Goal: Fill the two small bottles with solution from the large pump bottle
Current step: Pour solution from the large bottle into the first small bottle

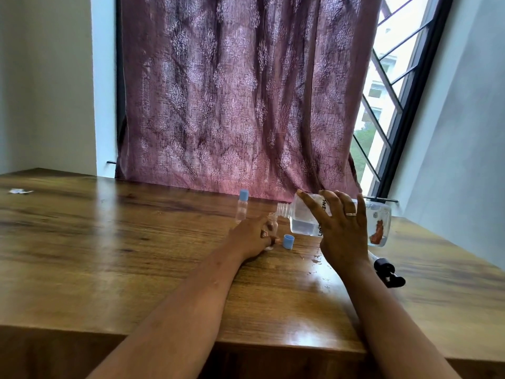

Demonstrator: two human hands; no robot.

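We judge the step in hand to be pouring. The right hand is spread over the large bottle and holds it tipped nearly on its side above the table. Its bare threaded neck points left toward the open small bottle, and the pump head lies off to the right. The left hand is curled round the small bottle and steadies it on the table. Its fingers hide most of the bottle, so we cannot tell how full it is.

To do this well, we would bring the wide neck directly over the narrow mouth, almost touching it. We would then tip slowly so that only a thin stream runs. The wet drops near the right wrist suggest how easily liquid misses the mouth. The left hand's grip should stay low and firm, because so light a bottle would topple easily.

The large bottle is clear, squarish plastic with handwriting on its side, and clear liquid is pooled along its lower wall. The small bottle is a slim clear cylinder. Its round blue cap sits just beside it. The second small bottle stands capped and upright behind. The table is glossy wood grain and will be slippery where it is wet.
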